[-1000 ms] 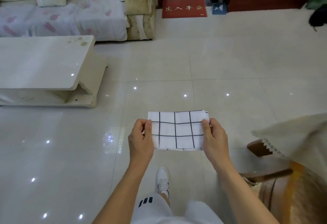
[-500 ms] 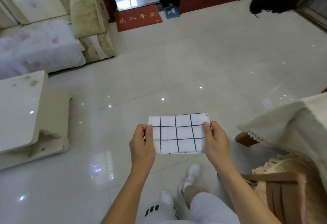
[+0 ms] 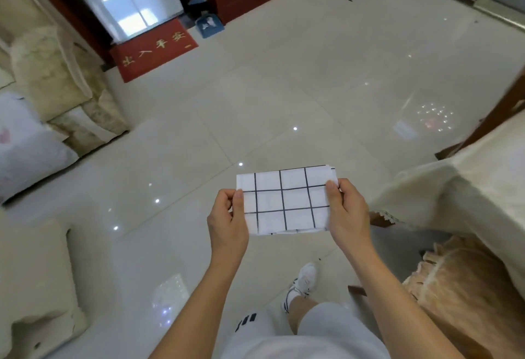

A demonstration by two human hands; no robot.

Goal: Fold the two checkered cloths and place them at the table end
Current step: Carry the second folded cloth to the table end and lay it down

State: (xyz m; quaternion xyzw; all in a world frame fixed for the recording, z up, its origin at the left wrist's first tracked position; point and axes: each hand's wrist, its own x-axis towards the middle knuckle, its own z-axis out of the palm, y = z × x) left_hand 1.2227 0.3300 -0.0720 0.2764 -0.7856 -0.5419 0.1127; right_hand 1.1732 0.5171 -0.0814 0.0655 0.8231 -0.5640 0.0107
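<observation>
A white cloth with a black grid (image 3: 287,201), folded into a small rectangle, is held flat in the air above the tiled floor. My left hand (image 3: 227,222) pinches its left edge with thumb on top. My right hand (image 3: 348,211) pinches its right edge the same way. A table under a cream tablecloth (image 3: 466,188) stands at the right, its near corner just right of my right hand. No second checkered cloth is in view.
A wooden chair with a tan cushion (image 3: 466,287) sits under the table at lower right. A low white coffee table (image 3: 31,279) is at lower left, a sofa (image 3: 48,89) at the left. A red doormat (image 3: 153,49) lies by the door.
The view has swung to the right: sofa and coffee table slid left, the cloth-covered table came further into view. Both hands keep the same hold on the folded cloth.
</observation>
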